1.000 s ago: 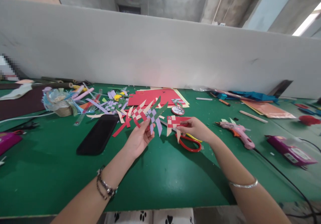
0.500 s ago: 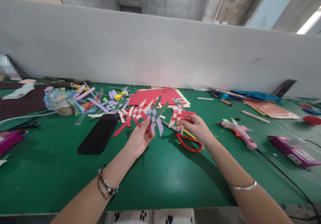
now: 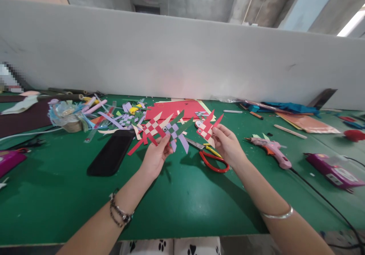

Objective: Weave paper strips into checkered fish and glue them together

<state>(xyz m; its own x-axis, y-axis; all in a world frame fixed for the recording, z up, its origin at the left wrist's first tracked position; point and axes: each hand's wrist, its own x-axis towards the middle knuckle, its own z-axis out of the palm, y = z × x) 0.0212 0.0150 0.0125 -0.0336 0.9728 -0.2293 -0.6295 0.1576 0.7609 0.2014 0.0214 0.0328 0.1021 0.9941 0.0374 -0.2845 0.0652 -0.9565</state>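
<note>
Two woven paper fish are pinched in my left hand (image 3: 158, 148): a red and cream paper fish (image 3: 153, 128) and, overlapping it, a purple and green paper fish (image 3: 174, 131) with a round eye. My right hand (image 3: 228, 142) grips a smaller red and cream paper fish (image 3: 205, 128) by its right edge, its eye at the lower left and red points upward. The two hands are apart, above the table. Below the right hand lie scissors (image 3: 213, 163) with red and yellow handles, blades pointing up-left.
On the green table (image 3: 182, 205) a black phone (image 3: 111, 154) lies left. Behind are red paper sheets (image 3: 176, 110) and a heap of paper strips (image 3: 125, 120). A pink glue gun (image 3: 269, 150) and purple box (image 3: 333, 171) sit right. A white partition (image 3: 182, 57) rises behind.
The small red and cream fish in my right hand has turned, its red points now facing upward. My left hand has shifted slightly left, still holding both fish.
</note>
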